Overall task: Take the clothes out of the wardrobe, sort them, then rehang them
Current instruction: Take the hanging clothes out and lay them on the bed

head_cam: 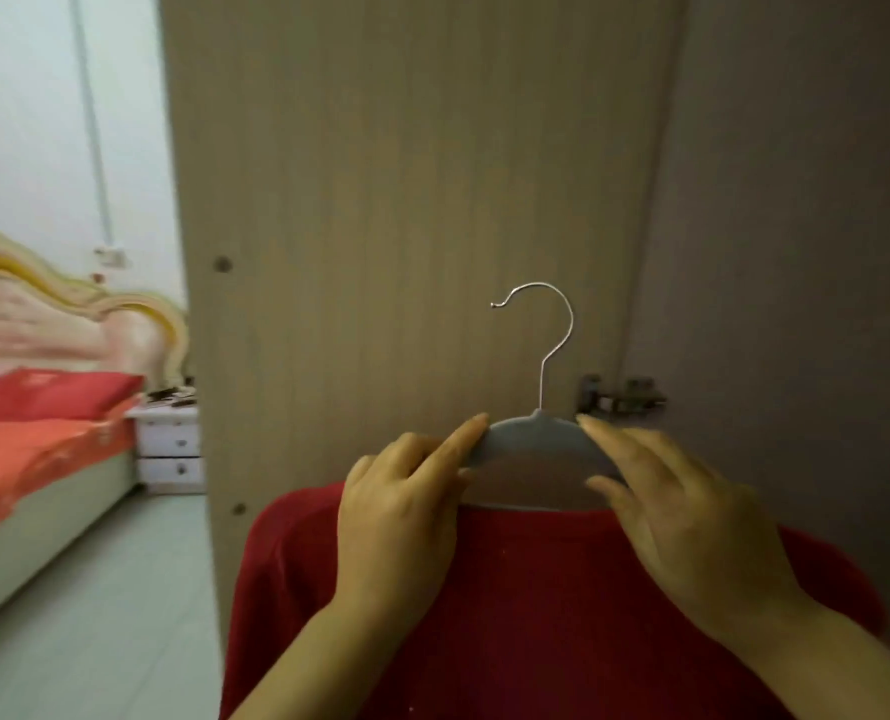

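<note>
A dark red garment (536, 605) hangs on a grey hanger (531, 441) with a silver wire hook (549, 324), held up in front of the open wardrobe door (406, 200). My left hand (401, 501) grips the hanger's left shoulder, index finger laid along its top edge and thumb beneath. My right hand (676, 506) pinches the right shoulder, fingers over the top and thumb under. The hook points up and curls left, touching nothing. The garment's lower part runs out of the frame.
The wardrobe's inner side wall (796, 226) rises at the right, with a metal hinge (622, 397) beside the hanger. At the left stand a bed (42, 444) with red-orange bedding and a white nightstand (170, 444). Pale floor tiles (105, 615) lie between.
</note>
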The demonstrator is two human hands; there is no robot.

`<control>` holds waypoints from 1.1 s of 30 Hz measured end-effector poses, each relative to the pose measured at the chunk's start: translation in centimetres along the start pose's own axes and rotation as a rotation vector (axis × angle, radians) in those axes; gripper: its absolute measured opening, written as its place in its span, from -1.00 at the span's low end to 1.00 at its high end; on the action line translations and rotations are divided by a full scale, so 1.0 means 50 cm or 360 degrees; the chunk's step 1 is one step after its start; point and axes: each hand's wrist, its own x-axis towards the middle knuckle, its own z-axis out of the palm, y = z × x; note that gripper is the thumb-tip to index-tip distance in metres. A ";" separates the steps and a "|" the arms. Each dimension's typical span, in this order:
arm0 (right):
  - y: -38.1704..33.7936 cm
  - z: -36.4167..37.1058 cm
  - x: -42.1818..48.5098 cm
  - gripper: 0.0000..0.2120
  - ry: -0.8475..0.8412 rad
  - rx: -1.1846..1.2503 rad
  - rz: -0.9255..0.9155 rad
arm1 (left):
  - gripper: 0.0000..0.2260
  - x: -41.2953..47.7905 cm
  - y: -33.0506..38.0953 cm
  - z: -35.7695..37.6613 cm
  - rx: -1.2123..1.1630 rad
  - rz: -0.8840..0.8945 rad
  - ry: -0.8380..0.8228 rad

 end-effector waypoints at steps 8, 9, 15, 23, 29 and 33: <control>-0.318 0.120 0.108 -0.62 -0.0034 0.0653 -0.0069 | -0.65 -0.093 -0.216 -0.292 0.0454 -0.0173 0.0103; -0.363 0.130 0.123 -0.61 -0.0033 0.0732 -0.0093 | -0.65 -0.106 -0.242 -0.334 0.0504 -0.0199 0.0122; -0.656 0.187 0.225 -0.59 -0.0058 0.1032 -0.0303 | -0.66 -0.183 -0.384 -0.597 0.0883 -0.0397 0.0209; -1.013 0.279 0.316 -0.43 -0.0100 0.1493 -0.0455 | -0.68 -0.301 -0.544 -0.877 0.1415 -0.0521 0.0255; -1.241 0.365 0.367 -0.40 -0.0133 0.1752 -0.0607 | -0.68 -0.393 -0.651 -1.007 0.1562 -0.0777 0.0275; -1.391 0.445 0.408 -0.61 -0.0055 0.1873 -0.0706 | -0.67 -0.441 -0.740 -1.083 0.1631 -0.0959 0.0296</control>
